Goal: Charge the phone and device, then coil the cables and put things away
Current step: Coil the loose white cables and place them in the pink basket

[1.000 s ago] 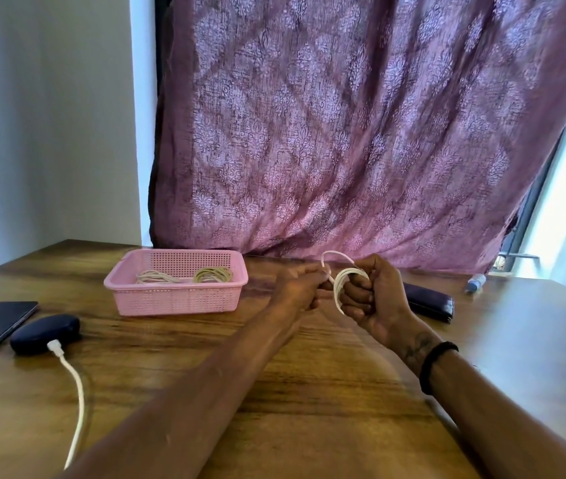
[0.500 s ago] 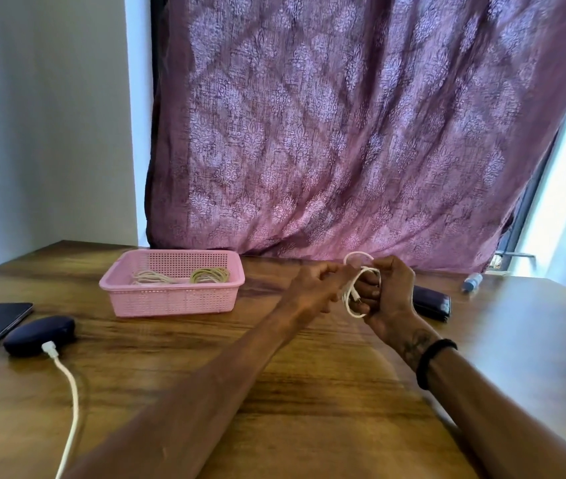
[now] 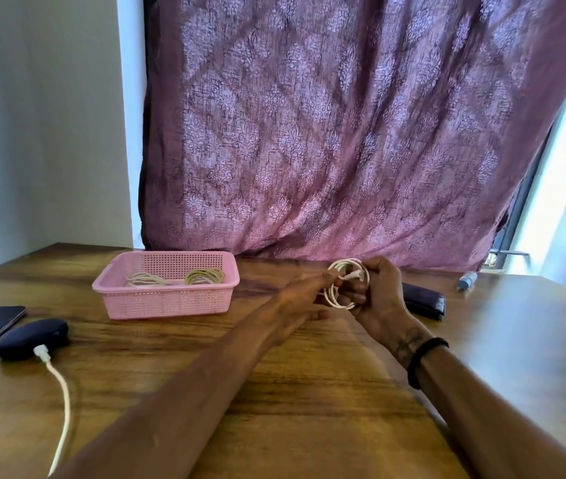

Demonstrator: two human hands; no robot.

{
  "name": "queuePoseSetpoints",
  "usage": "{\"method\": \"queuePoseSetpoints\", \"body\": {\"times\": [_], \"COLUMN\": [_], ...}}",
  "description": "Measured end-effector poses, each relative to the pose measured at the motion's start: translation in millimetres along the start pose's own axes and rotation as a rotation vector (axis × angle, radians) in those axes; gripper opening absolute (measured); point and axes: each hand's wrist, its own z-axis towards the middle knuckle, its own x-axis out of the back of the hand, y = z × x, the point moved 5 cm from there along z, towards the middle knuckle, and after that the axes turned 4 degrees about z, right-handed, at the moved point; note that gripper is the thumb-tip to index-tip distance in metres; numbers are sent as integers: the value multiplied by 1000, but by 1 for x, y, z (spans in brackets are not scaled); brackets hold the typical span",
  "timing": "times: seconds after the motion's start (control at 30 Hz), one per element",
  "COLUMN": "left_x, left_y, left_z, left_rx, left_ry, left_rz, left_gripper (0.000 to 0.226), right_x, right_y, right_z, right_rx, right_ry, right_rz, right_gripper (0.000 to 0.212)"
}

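Since a second ago, both hands have shifted rightward above the tabletop (image 3: 309,409). From the head view, the right hand (image 3: 378,292) grips the coiled white cable (image 3: 338,288); the left hand (image 3: 300,295) pinches its end. Left of them, a pink basket (image 3: 167,299) holds two coils, and an earbud case (image 3: 31,338) stays plugged in.

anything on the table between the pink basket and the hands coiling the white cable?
No, bare wood. In the head view, only table separates the pink basket from the left hand and the white cable.
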Motion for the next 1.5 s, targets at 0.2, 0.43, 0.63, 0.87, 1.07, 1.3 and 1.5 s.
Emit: {"method": "queuePoseSetpoints", "body": {"times": [0.2, 0.43, 0.63, 0.87, 1.07, 1.3, 1.5], "left_x": [2, 12, 11, 13, 12, 12, 8], "left_y": [6, 8, 2, -3, -4, -7, 1], "left_z": [0, 2, 2, 3, -5, -7, -8], "left_rx": [7, -127, -72, 58, 75, 208, 161], "left_ry": [118, 246, 224, 209, 245, 252, 237], "left_rz": [108, 403, 393, 175, 183, 100, -43], "left_gripper": [32, 27, 25, 33, 39, 45, 27], "right_x": [-4, -2, 3, 4, 5, -4, -19], "right_y": [4, 6, 2, -1, -2, -5, -11], "right_z": [6, 11, 9, 9, 10, 3, -14], "right_rx": [-15, 13, 56, -16, 24, 181, 244], "right_ry": [-99, -173, -71, -6, 20, -1, -183], "right_rz": [-130, -331, -434, -183, -219, -354, -514], "right_gripper": [30, 38, 36, 35, 35, 42, 50]}}
